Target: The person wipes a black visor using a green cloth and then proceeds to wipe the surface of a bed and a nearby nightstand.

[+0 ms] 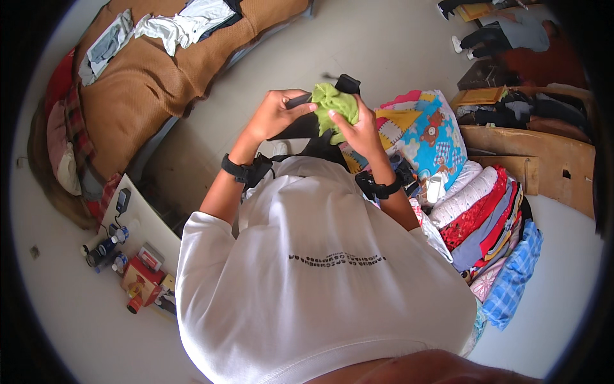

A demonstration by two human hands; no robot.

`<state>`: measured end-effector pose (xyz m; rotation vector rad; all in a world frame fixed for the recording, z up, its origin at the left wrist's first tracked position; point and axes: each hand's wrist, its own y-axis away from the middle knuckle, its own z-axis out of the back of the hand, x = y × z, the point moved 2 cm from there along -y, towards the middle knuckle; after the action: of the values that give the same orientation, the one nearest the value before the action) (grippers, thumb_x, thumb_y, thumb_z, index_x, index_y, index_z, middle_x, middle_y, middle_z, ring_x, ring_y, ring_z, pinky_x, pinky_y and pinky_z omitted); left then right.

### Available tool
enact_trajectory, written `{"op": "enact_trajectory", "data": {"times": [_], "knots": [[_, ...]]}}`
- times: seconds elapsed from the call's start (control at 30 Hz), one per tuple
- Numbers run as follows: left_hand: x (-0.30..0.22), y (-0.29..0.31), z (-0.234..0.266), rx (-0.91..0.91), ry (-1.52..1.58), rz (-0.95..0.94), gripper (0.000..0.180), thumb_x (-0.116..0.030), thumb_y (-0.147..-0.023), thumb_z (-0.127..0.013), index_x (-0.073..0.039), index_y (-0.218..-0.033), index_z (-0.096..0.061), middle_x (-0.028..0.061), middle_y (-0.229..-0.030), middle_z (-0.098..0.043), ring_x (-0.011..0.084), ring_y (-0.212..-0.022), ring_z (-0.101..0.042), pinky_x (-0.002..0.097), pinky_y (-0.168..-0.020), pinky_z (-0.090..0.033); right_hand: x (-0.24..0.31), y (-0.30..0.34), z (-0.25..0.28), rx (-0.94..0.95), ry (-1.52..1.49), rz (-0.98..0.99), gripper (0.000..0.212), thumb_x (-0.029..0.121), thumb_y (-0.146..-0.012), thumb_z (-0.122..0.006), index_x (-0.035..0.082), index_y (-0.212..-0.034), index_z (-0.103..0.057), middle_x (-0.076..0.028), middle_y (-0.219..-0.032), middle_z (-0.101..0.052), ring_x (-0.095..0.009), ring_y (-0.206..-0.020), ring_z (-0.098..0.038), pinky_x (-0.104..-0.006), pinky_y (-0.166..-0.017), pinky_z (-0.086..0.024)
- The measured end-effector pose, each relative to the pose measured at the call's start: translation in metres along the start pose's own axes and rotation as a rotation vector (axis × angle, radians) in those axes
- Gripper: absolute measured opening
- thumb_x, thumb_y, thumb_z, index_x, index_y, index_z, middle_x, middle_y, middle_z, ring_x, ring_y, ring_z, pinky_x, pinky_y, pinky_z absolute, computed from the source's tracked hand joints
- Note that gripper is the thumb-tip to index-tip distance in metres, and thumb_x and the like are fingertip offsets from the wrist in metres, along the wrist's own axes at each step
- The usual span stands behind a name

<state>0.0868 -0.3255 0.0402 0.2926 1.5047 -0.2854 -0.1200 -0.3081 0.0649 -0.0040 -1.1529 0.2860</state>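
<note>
In front of my chest, my right hand (362, 130) is closed on a crumpled lime-green cloth (329, 107), its thumb pressed into the folds. My left hand (284, 112) pinches a dark grey, flat-looking strip (297, 101) between thumb and fingers, right beside the cloth. A black piece (347, 84) sticks up behind the cloth near my right fingers. Whether it belongs to the same object as the strip I cannot tell, since the cloth covers the part between. Black straps with small devices sit on both my wrists.
Folded clothes (476, 217) are stacked at right beside a colourful patterned fabric (428, 131). Behind them stands a wooden cabinet (531, 153) holding dark clothes. A brown-covered bed (157, 96) with shirts lies far left. Bottles and a red box (142, 281) sit on a white table. Another person is reflected at upper right.
</note>
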Motion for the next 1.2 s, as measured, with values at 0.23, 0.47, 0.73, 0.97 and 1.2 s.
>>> {"op": "enact_trajectory", "data": {"times": [0.23,0.47,0.73,0.97,1.2], "knots": [[-0.007,0.011,-0.006,-0.043,-0.171,-0.180,0.022,-0.015,-0.089,-0.071,0.000,-0.105,-0.071,0.0084,-0.089,-0.071,0.0123,-0.076,-0.061,0.0282,-0.070,-0.050,-0.026,-0.020,0.056,-0.598,0.395,0.008,0.027,0.018,-0.088,-0.068,0.000,-0.106,-0.060,-0.019,-0.085,-0.069,-0.034,-0.080,-0.070,-0.0376,-0.072,-0.053],[-0.006,0.019,0.007,-0.141,0.029,-0.117,0.018,-0.013,-0.091,-0.068,0.002,-0.102,-0.071,0.0013,-0.076,-0.060,0.0073,-0.070,-0.048,0.0246,-0.062,-0.041,0.023,0.001,0.028,-0.211,0.380,0.392,0.040,-0.004,-0.074,-0.063,0.007,-0.112,-0.065,-0.013,-0.087,-0.064,-0.031,-0.076,-0.064,-0.0374,-0.066,-0.052],[-0.003,0.040,0.018,-0.104,0.102,-0.060,0.017,-0.010,-0.092,-0.066,0.002,-0.102,-0.071,0.0008,-0.082,-0.066,0.0060,-0.076,-0.056,0.0216,-0.067,-0.046,-0.008,-0.043,0.046,-0.331,0.585,0.263,0.028,0.000,-0.077,-0.062,0.002,-0.104,-0.064,-0.016,-0.087,-0.062,-0.039,-0.079,-0.062,-0.0448,-0.065,-0.049],[0.025,0.058,0.047,-0.296,0.677,-0.175,0.024,-0.015,-0.090,-0.069,0.005,-0.102,-0.066,0.0094,-0.093,-0.070,0.0137,-0.082,-0.065,0.0278,-0.077,-0.053,-0.010,-0.025,0.049,-0.151,0.136,-0.005,0.036,0.026,-0.101,-0.050,-0.003,-0.119,-0.058,-0.016,-0.104,-0.066,-0.026,-0.098,-0.061,-0.0343,-0.092,-0.045],[0.021,0.041,0.028,-0.158,0.481,-0.073,0.018,-0.015,-0.090,-0.069,0.002,-0.096,-0.067,0.0021,-0.087,-0.066,0.0090,-0.079,-0.058,0.0249,-0.074,-0.047,0.020,-0.011,0.055,0.094,0.126,0.069,0.040,0.022,-0.088,-0.068,-0.004,-0.117,-0.056,-0.018,-0.101,-0.065,-0.031,-0.092,-0.062,-0.0354,-0.087,-0.047]]}}
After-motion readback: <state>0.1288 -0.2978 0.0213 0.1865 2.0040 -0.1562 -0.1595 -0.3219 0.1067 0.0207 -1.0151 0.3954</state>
